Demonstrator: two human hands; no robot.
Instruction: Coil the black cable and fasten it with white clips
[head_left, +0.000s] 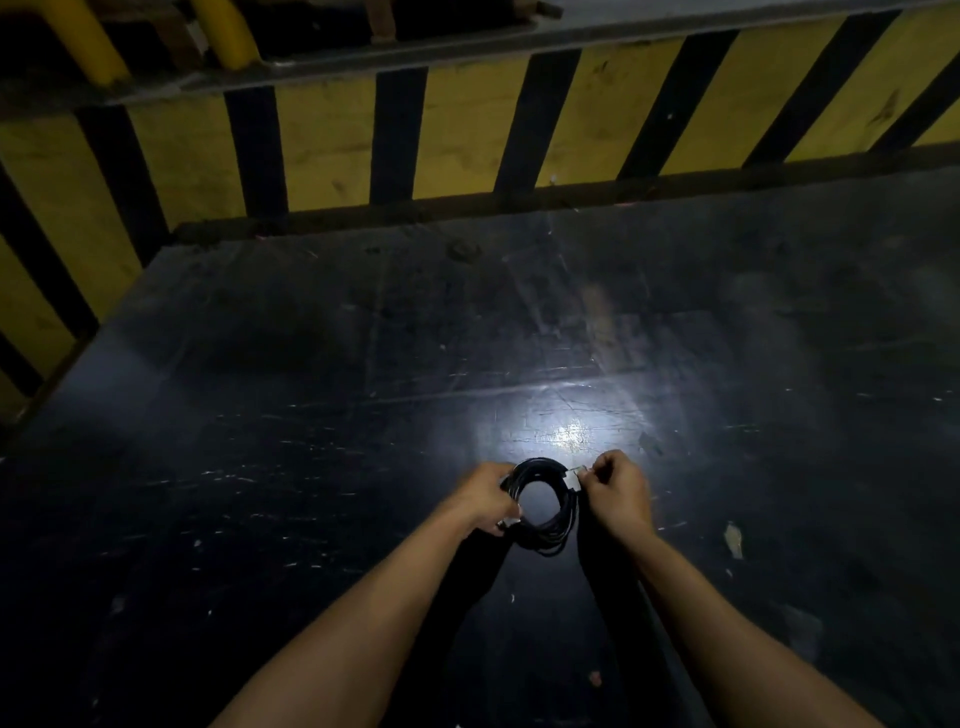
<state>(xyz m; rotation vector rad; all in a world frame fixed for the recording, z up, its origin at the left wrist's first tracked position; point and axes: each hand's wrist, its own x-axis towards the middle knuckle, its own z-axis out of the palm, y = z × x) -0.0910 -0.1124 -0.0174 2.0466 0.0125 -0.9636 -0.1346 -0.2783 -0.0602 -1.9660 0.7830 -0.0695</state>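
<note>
The black cable (551, 530) is wound into a small round coil, held just above the dark table between both hands. My left hand (485, 498) grips the coil's left side; a small white clip (510, 521) shows at its fingertips on the lower left of the coil. My right hand (618, 493) pinches a second white clip (573, 478) on the coil's upper right. The parts of the coil under my fingers are hidden.
The dark scratched table (363, 415) has a bright light reflection (571, 434) just beyond the coil. A yellow-and-black striped barrier (467, 135) runs along the far and left edges. Small scraps (733, 540) lie on the surface to the right.
</note>
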